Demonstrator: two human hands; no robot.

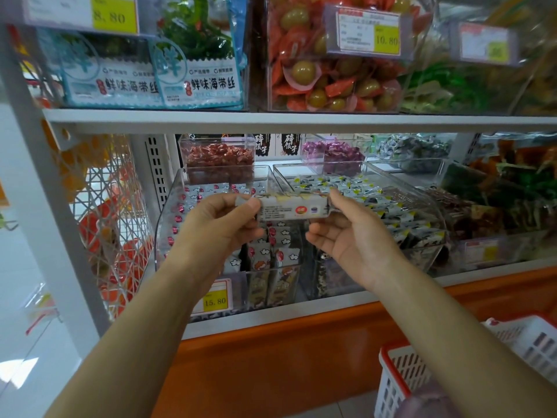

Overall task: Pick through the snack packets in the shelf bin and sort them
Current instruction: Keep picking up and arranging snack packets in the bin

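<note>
A small stack of silver-white snack packets [294, 208] is held level in front of the lower shelf, printed backs toward me. My left hand [221, 220] pinches its left end and my right hand [349, 229] grips its right end. Just behind and below stands a clear plastic bin [168, 212] with rows of white, cloud-printed packets [281, 245] standing upright. To its right, a second clear bin [428, 203] holds silver, black and yellow packets [376, 196]. The bottom of both bins is partly hidden by my hands.
Further clear bins of red [220, 156] and purple [334, 153] sweets sit behind. Seaweed bags [199, 70] and olive packs [328, 76] fill the upper shelf. A yellow price tag [214, 300] hangs at the bin front. A red-and-white basket [452, 357] stands low right, a wire rack [111, 224] left.
</note>
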